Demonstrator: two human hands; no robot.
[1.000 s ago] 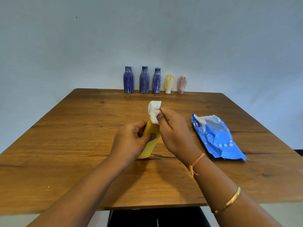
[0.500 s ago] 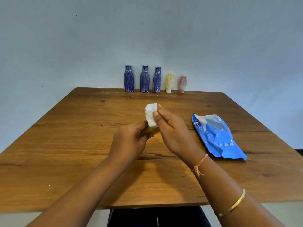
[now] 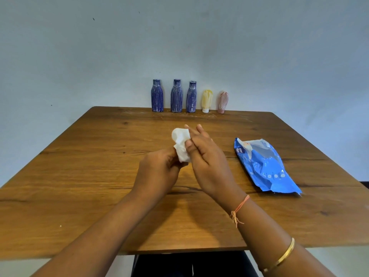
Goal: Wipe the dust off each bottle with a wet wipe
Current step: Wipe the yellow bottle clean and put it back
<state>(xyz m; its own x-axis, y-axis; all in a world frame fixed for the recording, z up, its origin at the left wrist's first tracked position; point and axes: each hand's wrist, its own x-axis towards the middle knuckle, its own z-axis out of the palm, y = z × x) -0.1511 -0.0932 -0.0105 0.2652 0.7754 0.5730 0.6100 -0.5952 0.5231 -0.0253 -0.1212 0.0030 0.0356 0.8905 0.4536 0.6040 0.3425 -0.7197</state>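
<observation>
Over the middle of the wooden table (image 3: pixel 95 168), my left hand (image 3: pixel 157 172) is curled round a small yellow bottle, which the hand and the wipe hide completely. My right hand (image 3: pixel 209 162) pinches a white wet wipe (image 3: pixel 180 144) between thumb and fingers and holds it against the bottle's top; its fingers point away from me. Along the far edge stand three dusty blue bottles (image 3: pixel 176 95), a pale yellow tube (image 3: pixel 207 100) and a pink tube (image 3: pixel 222 101), all upright.
A blue pack of wet wipes (image 3: pixel 263 164) lies flat on the table to the right of my hands. A plain wall stands right behind the row of bottles. The near table edge is just below my forearms.
The yellow bottle, plainly visible a second ago, is now covered by the wipe and my left hand. My right hand has slid the wipe left and its fingers have straightened.
</observation>
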